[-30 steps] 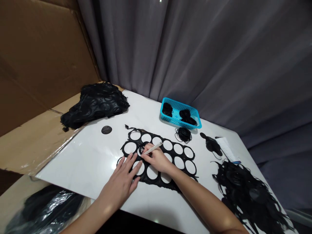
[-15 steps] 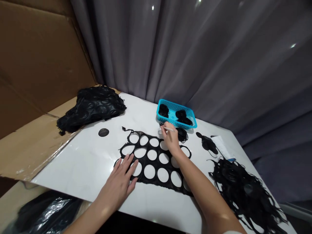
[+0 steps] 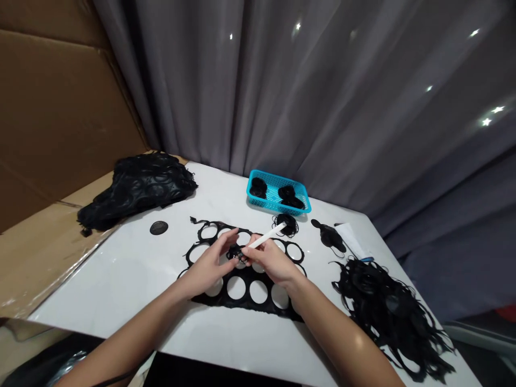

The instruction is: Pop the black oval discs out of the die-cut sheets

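A black rubbery sheet [image 3: 245,302] with rows of round cut-outs lies flat on the white table [image 3: 121,279]. Above its middle both hands meet at a small tangle of thin black rings [image 3: 234,252]. My left hand [image 3: 207,269] curls its thumb and fingers about the tangle. My right hand [image 3: 274,262] grips a slim white pen-like tool [image 3: 266,235] that slants up to the right; its fingertips touch the rings, and its working tip is hidden. Just beyond the right hand sits a loose coil of black rings [image 3: 287,226].
A blue basket [image 3: 278,208] with black bundles stands at the back. Black sheets [image 3: 141,183] are heaped at left, near a black disc [image 3: 158,228]. Black scraps [image 3: 391,312] pile up at right, below a dark flat piece [image 3: 332,237] and white paper [image 3: 355,240].
My right hand went from the sheet to the coil beside the basket, then came back over the sheet. My left hand lifted off the sheet to meet it at the rings.
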Demonstrator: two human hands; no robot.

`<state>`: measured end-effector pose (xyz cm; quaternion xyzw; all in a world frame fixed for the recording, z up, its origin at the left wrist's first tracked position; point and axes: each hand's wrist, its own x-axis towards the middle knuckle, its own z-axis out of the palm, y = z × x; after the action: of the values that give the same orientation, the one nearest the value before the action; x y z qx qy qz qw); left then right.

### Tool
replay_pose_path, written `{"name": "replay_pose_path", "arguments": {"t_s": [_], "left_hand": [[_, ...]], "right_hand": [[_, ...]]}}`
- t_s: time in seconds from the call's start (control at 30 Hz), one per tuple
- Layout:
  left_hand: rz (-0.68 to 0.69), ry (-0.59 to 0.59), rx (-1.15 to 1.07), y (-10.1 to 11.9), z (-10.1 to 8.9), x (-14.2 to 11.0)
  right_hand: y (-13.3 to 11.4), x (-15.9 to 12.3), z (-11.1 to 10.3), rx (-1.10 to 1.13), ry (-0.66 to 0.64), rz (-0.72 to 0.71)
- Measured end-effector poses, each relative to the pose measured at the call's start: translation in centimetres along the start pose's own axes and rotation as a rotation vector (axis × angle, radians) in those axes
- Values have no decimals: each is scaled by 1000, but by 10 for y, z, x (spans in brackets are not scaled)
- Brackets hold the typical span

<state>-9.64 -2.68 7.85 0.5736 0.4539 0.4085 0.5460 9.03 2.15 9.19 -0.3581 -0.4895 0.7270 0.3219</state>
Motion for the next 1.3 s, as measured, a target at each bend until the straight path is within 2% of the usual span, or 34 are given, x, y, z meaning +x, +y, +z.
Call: {"name": "replay_pose_path", "arguments": {"t_s": [0.13,0.27,0.47,0.57,0.73,0.8,0.9,0.97,1.03,1.2,1.3], "left_hand": [[-37,-71,-125,2,0,10],[-69,-80,-231,8,-2,9],[-100,-92,-340,12,-4,6],[-92,-80,-351,13,-4,6],[-53,-31,-255,9,0,9],[-38,4,-161,4,2,11],[9,79,34,-6,0,11],[58,113,197,-11,-3,6],[109,107,361,-18,-4,-4],[219,29,638,-42,-1,-35],[360,4,912,-56,0,-44]], "right_hand": [[-1,-6,-4,124,5,58],[4,-11,-11,251,-26,126],[13,-17,-9,445,-54,152],[16,-21,-9,531,-132,181],[20,-26,-12,537,-277,164],[20,-22,-12,570,-234,151],[19,-9,-15,603,-44,90],[19,1,-19,504,65,11],[21,8,-24,295,114,-53],[34,7,-29,-277,40,-65],[43,-1,-23,-551,17,-112]]}}
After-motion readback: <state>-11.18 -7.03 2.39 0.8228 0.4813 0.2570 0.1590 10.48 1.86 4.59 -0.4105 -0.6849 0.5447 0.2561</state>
